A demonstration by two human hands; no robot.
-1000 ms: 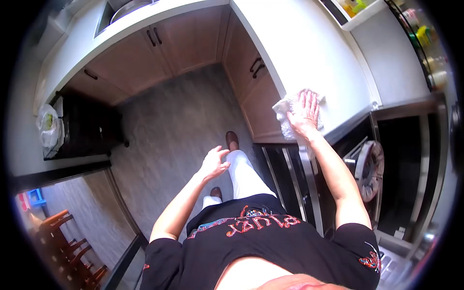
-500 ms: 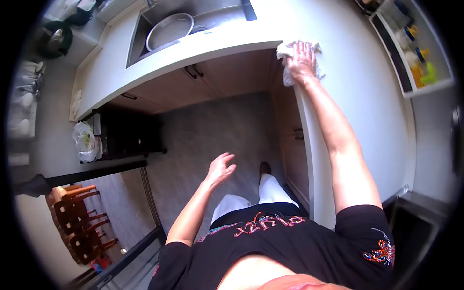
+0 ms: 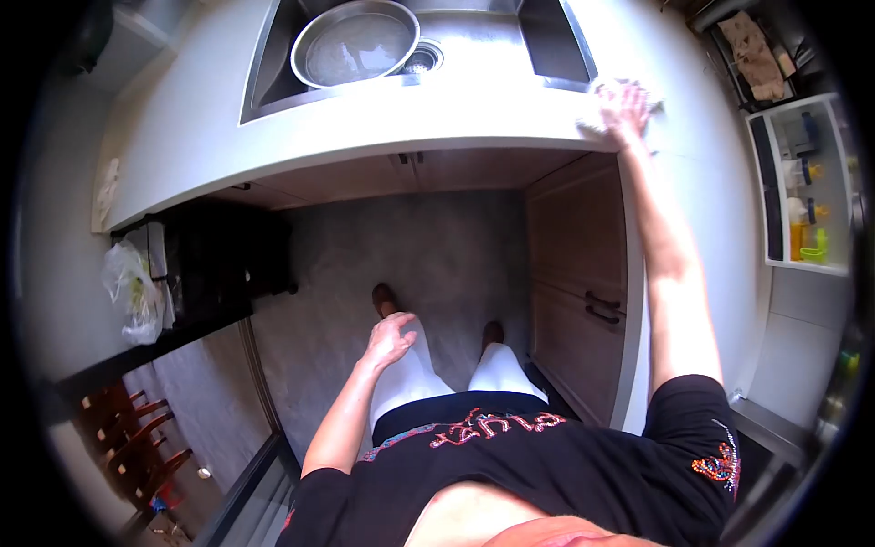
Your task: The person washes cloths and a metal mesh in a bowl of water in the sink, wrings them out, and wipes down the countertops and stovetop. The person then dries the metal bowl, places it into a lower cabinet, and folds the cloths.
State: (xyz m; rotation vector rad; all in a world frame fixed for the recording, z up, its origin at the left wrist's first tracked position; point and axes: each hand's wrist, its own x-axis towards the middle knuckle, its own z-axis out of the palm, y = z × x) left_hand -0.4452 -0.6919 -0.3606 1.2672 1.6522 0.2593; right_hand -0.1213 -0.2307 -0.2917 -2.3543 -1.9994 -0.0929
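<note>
My right hand [image 3: 625,108] lies on a white cloth [image 3: 592,122], pressed against the white countertop [image 3: 697,201] at the corner beside the sink. Its fingers are stretched out over the cloth, and strong light washes out their edges. Low in front of my body, above my left thigh, hangs my left hand [image 3: 390,338]. It touches no object, and its fingers are loosely apart.
The metal sink [image 3: 556,41] holds a round steel basin [image 3: 355,44] with water in it. A shelf with bottles [image 3: 802,182] stands on the right. Cabinet doors [image 3: 579,273] line the floor area. A plastic bag [image 3: 137,292] and chairs [image 3: 128,438] are on the left.
My right hand and the cloth have moved along the counter from near the stove to the corner by the sink. The view has shifted, showing more of the sink. My left hand still hangs low.
</note>
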